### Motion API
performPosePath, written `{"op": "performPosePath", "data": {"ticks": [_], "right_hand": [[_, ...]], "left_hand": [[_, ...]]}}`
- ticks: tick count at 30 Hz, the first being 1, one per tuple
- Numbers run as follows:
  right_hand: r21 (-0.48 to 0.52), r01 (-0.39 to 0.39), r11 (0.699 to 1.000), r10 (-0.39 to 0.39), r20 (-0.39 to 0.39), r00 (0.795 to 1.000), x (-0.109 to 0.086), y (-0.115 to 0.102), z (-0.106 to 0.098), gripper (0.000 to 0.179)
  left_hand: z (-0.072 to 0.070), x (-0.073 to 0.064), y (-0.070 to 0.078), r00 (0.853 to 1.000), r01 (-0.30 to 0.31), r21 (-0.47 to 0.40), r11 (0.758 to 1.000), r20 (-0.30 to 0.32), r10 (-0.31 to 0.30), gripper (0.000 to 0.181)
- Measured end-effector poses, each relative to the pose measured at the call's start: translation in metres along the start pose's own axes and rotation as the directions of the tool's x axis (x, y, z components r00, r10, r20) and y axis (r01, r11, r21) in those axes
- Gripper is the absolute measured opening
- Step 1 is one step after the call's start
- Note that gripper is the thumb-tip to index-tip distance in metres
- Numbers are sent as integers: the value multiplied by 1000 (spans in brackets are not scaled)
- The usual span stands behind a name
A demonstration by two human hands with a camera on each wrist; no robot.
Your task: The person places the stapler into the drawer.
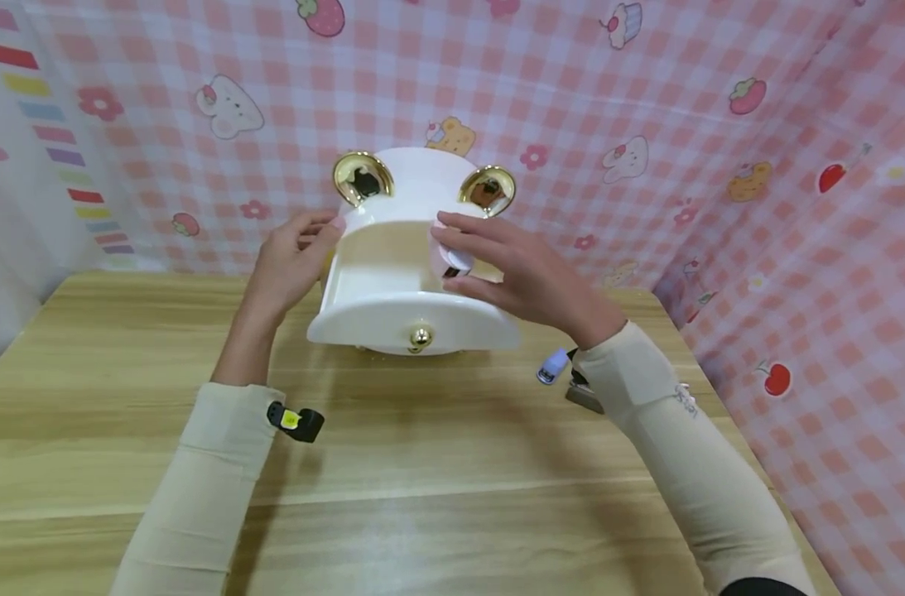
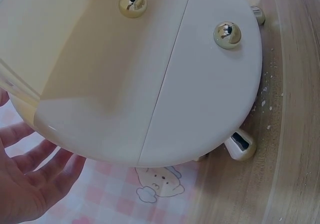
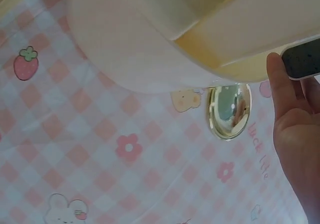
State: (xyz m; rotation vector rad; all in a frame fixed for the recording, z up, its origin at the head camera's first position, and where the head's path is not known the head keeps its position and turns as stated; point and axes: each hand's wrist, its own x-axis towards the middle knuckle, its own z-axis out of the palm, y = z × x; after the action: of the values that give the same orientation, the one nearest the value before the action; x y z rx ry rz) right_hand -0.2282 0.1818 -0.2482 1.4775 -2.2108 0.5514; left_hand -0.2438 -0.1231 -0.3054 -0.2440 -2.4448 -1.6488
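A glossy white storage box (image 1: 426, 178) with two gold, ear-like rounds stands at the back of the table. Its upper drawer (image 1: 392, 319), with a gold knob, is pulled out. My left hand (image 1: 291, 257) touches the box's left edge; in the left wrist view its relaxed fingers (image 2: 60, 174) lie along that side. Over the right part of the drawer, my right hand (image 1: 522, 265) pinches a small pink-and-white object (image 1: 450, 258) between thumb and fingers. The right wrist view shows this object's dark, flat, rounded face (image 3: 304, 59) beside a fingertip. I cannot tell its kind.
On the wooden table (image 1: 392, 497), a small lilac object (image 1: 552, 366) and a dark grey item (image 1: 584, 399) lie near my right forearm, which partly hides the latter. A pink checked cloth (image 1: 288, 165) hangs behind and to the right. White crumbs (image 2: 265, 99) dot the wood near the box.
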Motion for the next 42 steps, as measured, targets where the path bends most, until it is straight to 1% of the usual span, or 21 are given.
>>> {"op": "performPosePath", "data": {"ticks": [6,10,14,20,25,30,34,36,40,42], "right_hand": [[2,63,998,-63,64,996,18,-2,-3,56],[14,66,998,-67,132,989,27,-2,-1,54],[28,58,998,-62,203,977,36,0,4,52],[56,77,995,-89,259,962,46,-1,12,50],[67,89,994,-107,322,941,53,-1,24,46],[9,80,997,-77,388,918,58,-2,33,45],[-37,81,996,-59,418,907,60,-3,37,44],[-50,88,995,-57,441,896,61,-3,38,44],[-53,96,994,-60,477,877,63,-3,41,42],[-44,95,995,-62,481,875,64,-4,42,41]], "left_hand": [[2,2,2,1000,-7,-1,1000,-7,7,63],[5,2,2,1000,-7,3,1000,-7,7,60],[6,0,1,1000,-3,13,1000,-6,3,62],[3,-3,-3,1000,-2,6,1000,-11,2,63],[2,-5,-3,1000,-6,-4,1000,-20,6,62],[4,-5,-3,1000,-11,-6,1000,-22,11,60],[4,-5,-2,1000,-13,0,1000,-17,13,60],[3,-5,-2,1000,-14,3,1000,-19,14,61],[2,-5,-2,1000,-11,0,1000,-23,11,61],[1,-5,-1,1000,-11,-4,1000,-24,11,61]]}}
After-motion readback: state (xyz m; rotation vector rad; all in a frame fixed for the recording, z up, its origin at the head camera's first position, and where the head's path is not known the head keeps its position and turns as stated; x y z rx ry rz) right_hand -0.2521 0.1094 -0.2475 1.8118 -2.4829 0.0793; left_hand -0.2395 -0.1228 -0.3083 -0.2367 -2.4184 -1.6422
